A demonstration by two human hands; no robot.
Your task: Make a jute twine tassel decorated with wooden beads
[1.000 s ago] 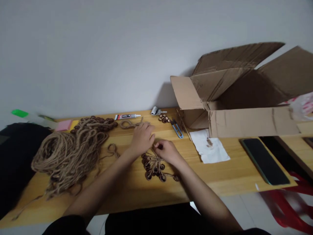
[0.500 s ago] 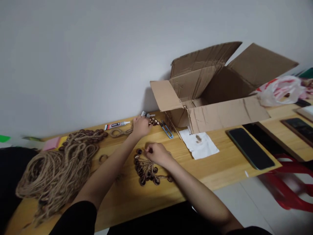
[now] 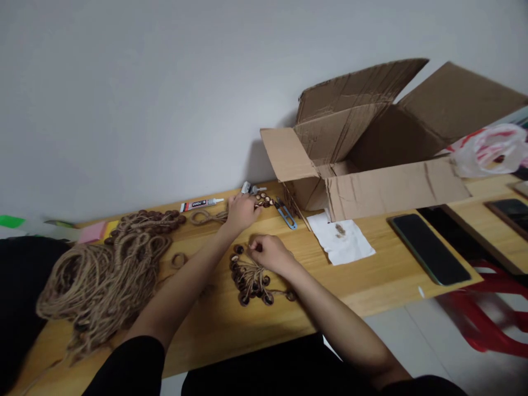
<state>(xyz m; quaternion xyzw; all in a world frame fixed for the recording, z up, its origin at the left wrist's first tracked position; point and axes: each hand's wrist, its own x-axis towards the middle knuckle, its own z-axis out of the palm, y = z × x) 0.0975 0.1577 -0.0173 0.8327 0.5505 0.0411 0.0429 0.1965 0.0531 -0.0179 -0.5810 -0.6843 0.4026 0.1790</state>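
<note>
A bundle of thin brown cords (image 3: 252, 273) lies on the near middle of the tabletop (image 3: 355, 300), fanned out, each strand looking twisted and fibrous. Round, glossy dark-brown beads (image 3: 244, 298) sit at the cords' ends, mostly on the near and left sides of the fan.

The right hand (image 3: 269, 255) is just over the bundle's far side, its fingers curled in toward the thumb; whether a strand is pinched there, I cannot tell. The left hand (image 3: 242, 211) stretches farther across, back of the hand up, beside a small heap of brown pieces with pale faces (image 3: 264, 198). Its fingertips are hidden, so its grip cannot be told. The left forearm slants forward and to the right; the right one slants forward and to the left.

Right of the heap lie blue snips (image 3: 286, 215), then a crumpled white tissue (image 3: 336, 247) with a brown smear. Behind it stands an open cardboard box (image 3: 396, 190), creased, its flaps spread. A loop of cord (image 3: 201, 218) rests left of the left hand, with a glue tube (image 3: 201, 205) just beyond it. At the left sprawls a large, tangled pile of rope (image 3: 107, 286), coarse and coiled. A dark, flat phone (image 3: 429, 248) lies at the right.
</note>
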